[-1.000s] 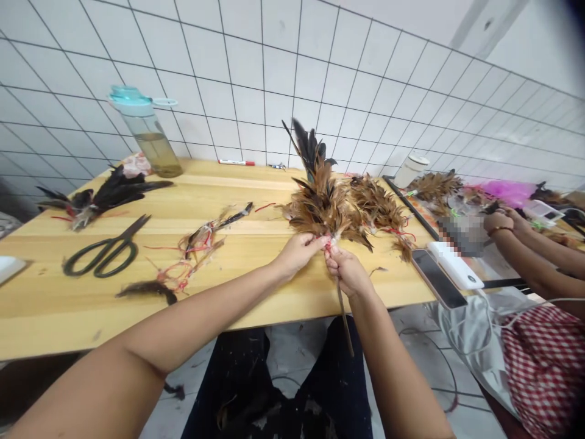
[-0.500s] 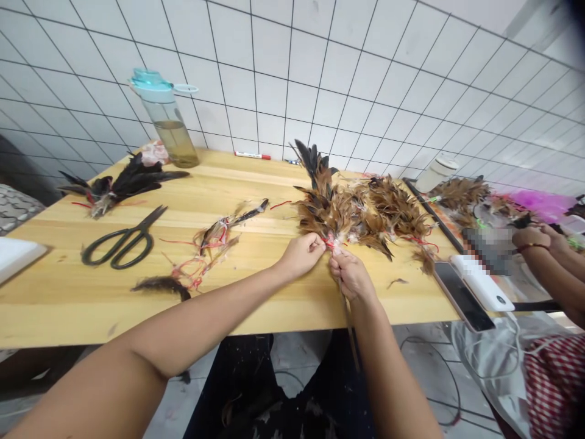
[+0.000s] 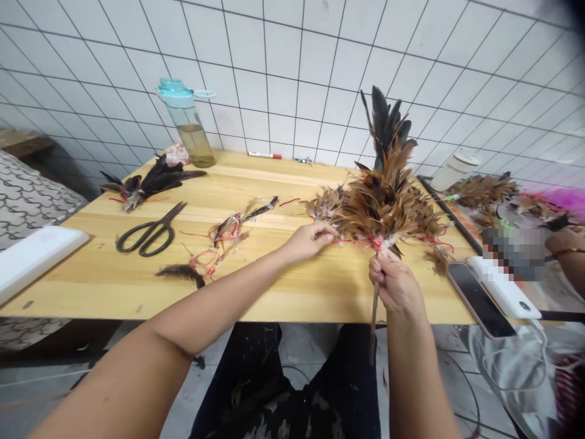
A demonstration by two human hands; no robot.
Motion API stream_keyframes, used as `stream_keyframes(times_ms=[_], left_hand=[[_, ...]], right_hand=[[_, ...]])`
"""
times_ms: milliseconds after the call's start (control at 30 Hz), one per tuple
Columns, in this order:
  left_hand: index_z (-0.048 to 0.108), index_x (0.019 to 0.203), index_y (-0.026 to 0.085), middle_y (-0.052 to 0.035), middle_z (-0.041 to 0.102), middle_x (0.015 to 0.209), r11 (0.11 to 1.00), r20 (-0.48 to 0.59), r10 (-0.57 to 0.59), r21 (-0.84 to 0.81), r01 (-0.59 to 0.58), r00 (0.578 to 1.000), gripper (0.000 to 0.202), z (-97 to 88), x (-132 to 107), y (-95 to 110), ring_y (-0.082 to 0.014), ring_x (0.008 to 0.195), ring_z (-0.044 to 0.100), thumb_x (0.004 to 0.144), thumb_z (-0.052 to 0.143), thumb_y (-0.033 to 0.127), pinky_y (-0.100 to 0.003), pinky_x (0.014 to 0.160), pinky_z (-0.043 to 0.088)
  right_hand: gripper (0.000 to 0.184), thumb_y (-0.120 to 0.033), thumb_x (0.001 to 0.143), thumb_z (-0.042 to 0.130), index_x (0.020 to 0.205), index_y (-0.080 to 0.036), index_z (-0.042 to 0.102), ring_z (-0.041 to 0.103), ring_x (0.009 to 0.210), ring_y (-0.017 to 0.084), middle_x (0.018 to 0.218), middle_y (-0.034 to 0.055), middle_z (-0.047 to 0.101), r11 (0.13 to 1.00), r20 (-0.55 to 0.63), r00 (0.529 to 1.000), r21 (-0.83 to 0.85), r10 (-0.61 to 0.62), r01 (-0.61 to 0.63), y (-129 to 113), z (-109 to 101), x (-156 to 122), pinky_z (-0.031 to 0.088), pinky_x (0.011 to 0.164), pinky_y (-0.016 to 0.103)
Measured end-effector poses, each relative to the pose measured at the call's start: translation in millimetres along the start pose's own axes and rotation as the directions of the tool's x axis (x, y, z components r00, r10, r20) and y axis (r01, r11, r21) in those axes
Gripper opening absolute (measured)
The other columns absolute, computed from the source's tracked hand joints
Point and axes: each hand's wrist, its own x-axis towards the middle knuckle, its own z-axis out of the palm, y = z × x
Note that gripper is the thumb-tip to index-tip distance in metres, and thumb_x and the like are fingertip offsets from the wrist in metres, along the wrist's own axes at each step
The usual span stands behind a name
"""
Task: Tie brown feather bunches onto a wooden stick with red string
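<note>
Feather bundle (image 3: 381,201) is held up centre-right above the surface (image 3: 256,292): light, soft, fragile, so take it by the thin stick (image 3: 374,323). Right grip (image 3: 397,283) clenches the stick; left grip (image 3: 311,241) is beside the red string (image 3: 351,241), hold unclear.

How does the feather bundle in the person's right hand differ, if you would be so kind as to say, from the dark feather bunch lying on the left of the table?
The feather bundle stands upright in the right hand, while the dark feather bunch lies flat on the wooden table. The bundle is mostly tan-brown with dark tips; the bunch is almost entirely black. The bundle is also much fuller than the bunch. Both have red thread at their bases.
</note>
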Motion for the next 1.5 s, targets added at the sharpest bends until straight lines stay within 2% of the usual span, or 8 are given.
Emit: stream_keyframes(times_ms=[100, 233, 633, 833, 900, 1033, 1133, 1500], left_hand=[[0.067, 0.094, 0.016, -0.0059, 0.069, 0.096, 0.949, -0.199, 0.098, 0.313, -0.032, 0.975, 0.02, -25.9, 14.5, 4.0, -0.0169, 0.091, 0.061, 0.082, 0.051, 0.019, -0.029, 0.084, 0.045], [0.069, 0.086, 0.016, -0.0058, 0.067, 0.086, 0.778, -0.15, 0.12, 0.628, 0.001, 0.981, 0.016, -42.9, 33.5, 9.3, -0.0186, 0.087, 0.06, 0.079, 0.055, 0.015, -0.031, 0.084, 0.045], [0.067, 0.077, 0.015, -0.0122, 0.065, 0.086, 0.624, -0.045, 0.005, 0.78, 0.032, 0.999, 0.015, 4.4, 63.4, -16.7, -0.0229, 0.084, 0.059, 0.078, 0.053, 0.021, -0.031, 0.076, 0.044], [0.062, 0.073, 0.016, -0.0031, 0.059, 0.065, 0.909, -0.324, -0.069, 0.369, 0.193, 0.944, 0.014, -14.8, 44.3, 1.4, -0.0153, 0.065, 0.052, 0.076, 0.056, 0.028, -0.026, 0.063, 0.042], [0.062, 0.082, 0.014, -0.0024, 0.06, 0.068, 0.993, -0.246, -0.118, -0.011, 0.119, 0.962, 0.02, -9.5, 31.2, 18.0, -0.0124, 0.061, 0.051, 0.074, 0.059, 0.032, -0.024, 0.059, 0.042], [0.06, 0.084, 0.012, -0.0035, 0.061, 0.072, 0.882, 0.104, -0.088, -0.453, 0.126, 0.991, 0.028, 18.1, 5.3, 54.5, -0.0104, 0.061, 0.053, 0.07, 0.068, 0.034, -0.022, 0.056, 0.042], [0.062, 0.078, 0.011, -0.0038, 0.062, 0.069, 0.913, 0.215, -0.008, -0.397, 0.095, 0.977, 0.027, 37.8, -2.7, 64.7, -0.0124, 0.062, 0.056, 0.069, 0.072, 0.035, -0.026, 0.061, 0.045], [0.069, 0.086, 0.011, -0.0108, 0.072, 0.093, 0.967, 0.079, 0.075, -0.248, -0.053, 0.994, 0.021, 53.1, -2.3, 35.1, -0.021, 0.089, 0.065, 0.072, 0.07, 0.026, -0.035, 0.088, 0.049]], right_hand=[[0.044, -0.038, 0.056, 0.083, 0.064, -0.018, 0.045, 0.026, 0.042, 0.002, 0.052, -0.0058, 0.042, 1.0, -0.063, 0.998, 0.024, -0.002, 0.003, -4.0, -19.7, -8.1, 0.016, 0.036, 0.014], [0.044, -0.037, 0.055, 0.084, 0.064, -0.017, 0.046, 0.027, 0.043, 0.001, 0.053, -0.006, 0.041, 0.998, -0.131, 0.991, 0.058, -0.001, 0.009, -4.3, -41.1, -20.7, 0.017, 0.037, 0.014], [0.039, -0.042, 0.062, 0.077, 0.058, -0.018, 0.046, 0.025, 0.042, 0.004, 0.051, -0.0048, 0.04, 0.999, -0.161, 0.986, -0.017, -0.049, 0.047, 15.1, -52.2, -35.8, 0.015, 0.037, 0.02], [0.039, -0.045, 0.059, 0.076, 0.059, -0.019, 0.047, 0.024, 0.043, 0.005, 0.05, -0.0051, 0.04, 0.997, -0.21, 0.975, -0.032, -0.069, 0.064, 20.7, -50.8, -26.3, 0.014, 0.038, 0.021], [0.038, -0.044, 0.058, 0.076, 0.059, -0.019, 0.047, 0.024, 0.043, 0.005, 0.049, -0.005, 0.04, 0.998, -0.226, 0.972, -0.028, -0.065, 0.061, 24.0, -46.2, -21.7, 0.014, 0.038, 0.021], [0.039, -0.047, 0.06, 0.073, 0.057, -0.019, 0.045, 0.023, 0.042, 0.005, 0.048, -0.0053, 0.039, 0.997, -0.227, 0.971, -0.049, -0.072, 0.063, 32.1, -31.3, -14.3, 0.012, 0.039, 0.022], [0.04, -0.05, 0.064, 0.07, 0.056, -0.019, 0.045, 0.026, 0.043, 0.005, 0.048, -0.0054, 0.038, 0.992, -0.189, 0.978, -0.11, -0.085, 0.065, 37.7, -21.6, -12.6, 0.015, 0.04, 0.022], [0.037, -0.053, 0.063, 0.068, 0.068, -0.019, 0.056, 0.027, 0.045, 0.007, 0.048, -0.0059, 0.038, 0.986, -0.144, 0.987, -0.165, -0.064, 0.04, 43.3, -9.0, -22.9, 0.019, 0.043, 0.023]])
